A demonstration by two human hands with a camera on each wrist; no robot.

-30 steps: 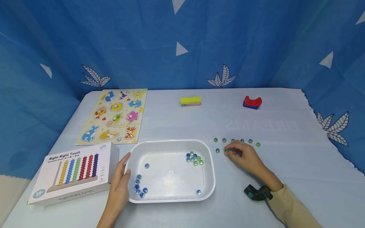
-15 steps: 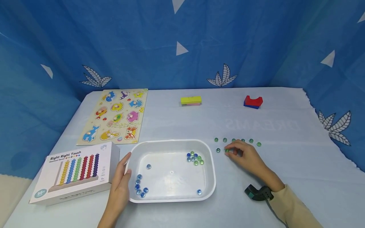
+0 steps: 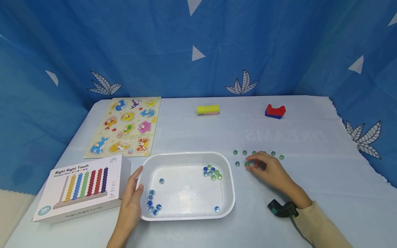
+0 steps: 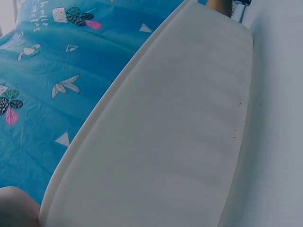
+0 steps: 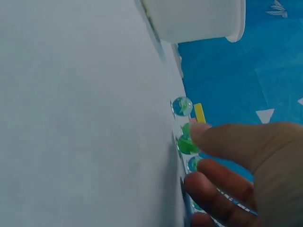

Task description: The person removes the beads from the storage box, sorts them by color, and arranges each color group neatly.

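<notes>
A white plastic tray holds several blue and green glass marbles, clustered at the left and upper right. My left hand rests against the tray's left end, index finger and thumb straight along the rim; the other fingers are hidden. To the right of the tray, my right hand hovers low over the table by a green marble. The thumb overlaps that marble in the right wrist view, while the fingers stand apart from it. Beside it lies another marble, and a row of green marbles runs behind.
A boxed bead toy sits left of the tray, with a wooden animal puzzle board behind it. Farther back are stacked yellow and pink blocks and a red block on a blue one. A blue curtain hangs behind the table.
My right hand has shifted slightly right, and its fingers have parted from the green marble, which stays in place. The left hand and tray look the same.
</notes>
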